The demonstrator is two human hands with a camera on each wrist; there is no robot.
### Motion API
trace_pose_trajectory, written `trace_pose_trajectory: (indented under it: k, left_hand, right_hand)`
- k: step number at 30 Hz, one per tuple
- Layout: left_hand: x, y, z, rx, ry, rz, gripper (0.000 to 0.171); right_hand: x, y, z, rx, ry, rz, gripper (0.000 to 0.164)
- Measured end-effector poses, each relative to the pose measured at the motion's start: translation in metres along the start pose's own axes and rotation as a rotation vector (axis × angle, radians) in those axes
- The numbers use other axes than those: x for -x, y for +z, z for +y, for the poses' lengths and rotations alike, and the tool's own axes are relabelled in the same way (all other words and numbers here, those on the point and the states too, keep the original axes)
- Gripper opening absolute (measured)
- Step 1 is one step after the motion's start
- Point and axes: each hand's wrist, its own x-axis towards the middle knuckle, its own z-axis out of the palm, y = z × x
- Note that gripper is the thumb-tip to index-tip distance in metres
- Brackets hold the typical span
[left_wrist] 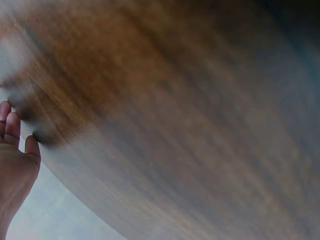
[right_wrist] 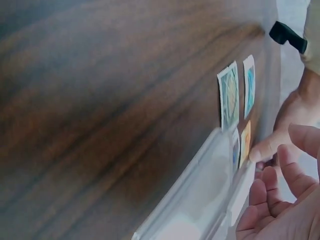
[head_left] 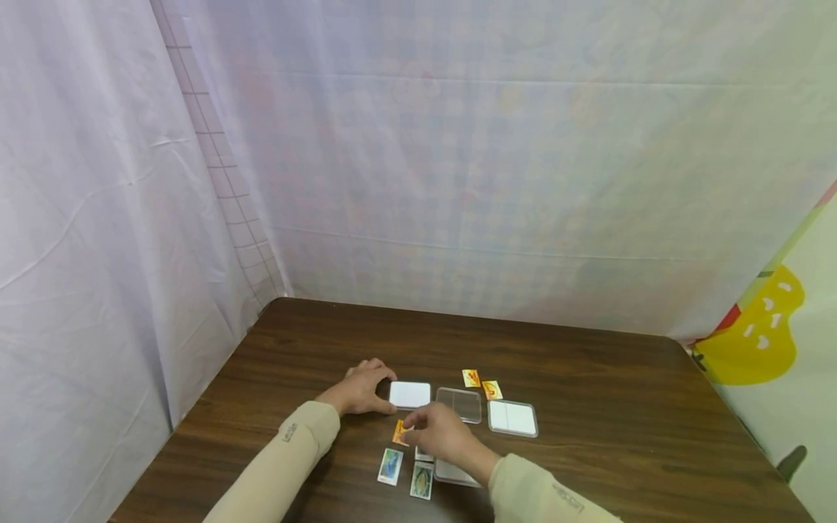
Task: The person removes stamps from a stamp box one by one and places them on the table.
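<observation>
My left hand (head_left: pixel 362 387) reaches round the left end of a white-filled flat case (head_left: pixel 410 394), thumb and fingertips spread at its near and far corners. In the left wrist view the fingers (left_wrist: pixel 12 131) look loosely extended. My right hand (head_left: pixel 439 430) hovers beside an orange stamp (head_left: pixel 398 432), overlapping it; the right wrist view shows its fingers relaxed, holding nothing. Nearer me lie a blue stamp (head_left: pixel 390 465) and a green stamp (head_left: pixel 421 480) with perforated edges. Another stamp (head_left: pixel 423 454) is mostly hidden by the right hand, which also covers part of a clear case (head_left: pixel 454 473).
An empty-looking clear case (head_left: pixel 459 404) lies right of the white-filled one, with another white-filled case (head_left: pixel 513 418) further right. Two orange-yellow stamps (head_left: pixel 471 378) lie behind them. The dark wooden table (head_left: pixel 314 327) meets a pale curtain (head_left: pixel 490 181) at its back edge.
</observation>
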Motion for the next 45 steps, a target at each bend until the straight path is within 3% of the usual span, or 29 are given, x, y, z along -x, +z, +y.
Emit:
trace_pose_trajectory:
  k: [18,32,38,45]
  left_hand:
    - [0.001,-0.002,0.001,0.01,0.006,-0.004,0.053]
    - [0.003,-0.003,0.002,0.014,0.021,0.005,0.053]
    - [0.002,-0.003,0.001,0.008,0.021,0.003,0.053]
    - [0.003,-0.002,0.001,0.011,0.017,0.001,0.053]
  right_hand:
    - [-0.01,-0.023,0.023,0.062,-0.043,0.062,0.026]
    - [-0.018,-0.047,0.061,0.064,-0.108,0.057,0.033]
    - [-0.019,-0.061,0.077,0.182,-0.123,0.104,0.034]
    - [-0.016,-0.071,0.092,0.302,-0.052,0.132,0.039]
